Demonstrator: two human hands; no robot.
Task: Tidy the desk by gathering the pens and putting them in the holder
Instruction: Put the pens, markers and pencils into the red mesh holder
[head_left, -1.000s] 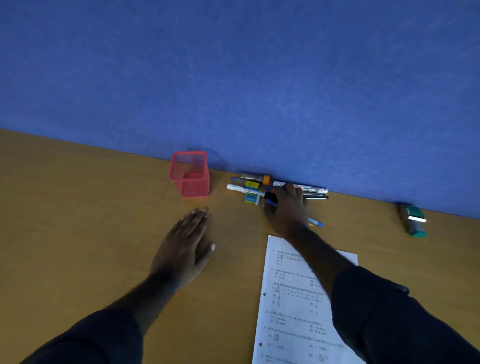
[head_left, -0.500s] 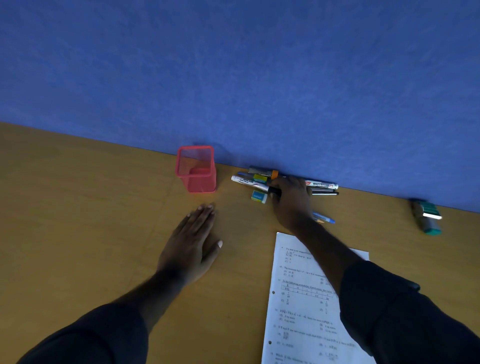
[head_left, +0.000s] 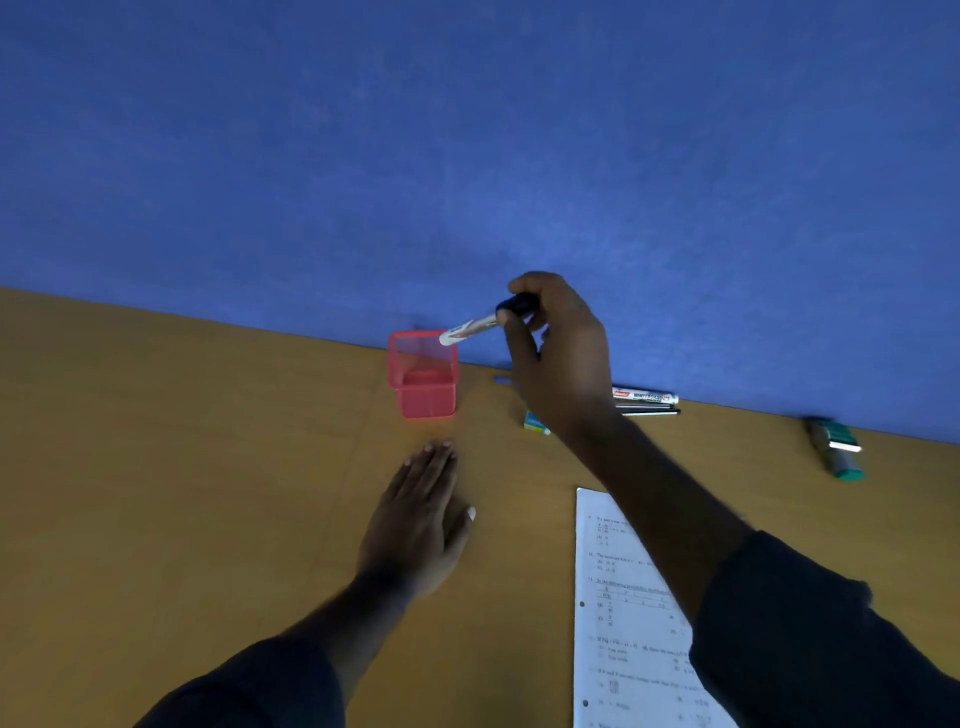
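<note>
A red mesh pen holder (head_left: 422, 387) stands on the wooden desk against the blue wall. My right hand (head_left: 561, 358) is raised beside it, shut on a white marker (head_left: 470, 328) with a black cap; the marker's white end is over the holder's rim. Behind my right hand, a whiteboard marker (head_left: 647, 396) and thin black pens (head_left: 652, 411) lie along the wall; other pens there are hidden by the hand. My left hand (head_left: 421, 514) lies flat on the desk in front of the holder, fingers together, holding nothing.
A small blue-and-yellow eraser (head_left: 535, 423) lies just left of my right wrist. A printed sheet (head_left: 618, 623) covers the desk at lower right. A green stapler-like object (head_left: 834, 447) sits near the wall at far right.
My right hand has lifted off the pile of pens with one white marker and carried it up and left to the holder's rim. The left hand stayed flat.
</note>
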